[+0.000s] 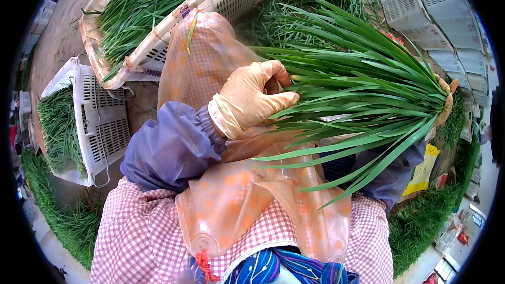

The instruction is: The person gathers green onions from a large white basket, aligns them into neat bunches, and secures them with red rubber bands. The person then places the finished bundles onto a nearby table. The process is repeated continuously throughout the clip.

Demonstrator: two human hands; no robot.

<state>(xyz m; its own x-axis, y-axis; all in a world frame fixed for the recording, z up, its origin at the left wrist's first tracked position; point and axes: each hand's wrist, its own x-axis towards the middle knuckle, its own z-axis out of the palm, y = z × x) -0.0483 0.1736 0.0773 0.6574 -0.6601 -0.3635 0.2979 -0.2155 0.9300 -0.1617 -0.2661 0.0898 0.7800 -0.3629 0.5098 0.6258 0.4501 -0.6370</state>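
Note:
My right hand (446, 100), in a tan glove, grips a bunch of long flat green leaves, apparently garlic chives (367, 86), by its base at the right. The leaves fan out leftwards over my lap. My left hand (256, 96), in a cream glove with bare fingertips showing, is at their left ends, thumb and fingers curled close to the leaves. A small yellowish piece lies by its index fingertip; whether it is pinched cannot be seen. A translucent orange-dotted plastic apron (221, 189) covers my lap, with a thin yellow-green leaf (192, 33) on the knee.
A large white plastic crate (197, 4) of green leaves stands at upper left, a smaller crate (104, 114) of greens below it. Loose greens (315, 4) lie beyond my knee. Stacked crates (426, 12) stand at upper right. A yellow-edged packet (422, 169) lies beside my right sleeve.

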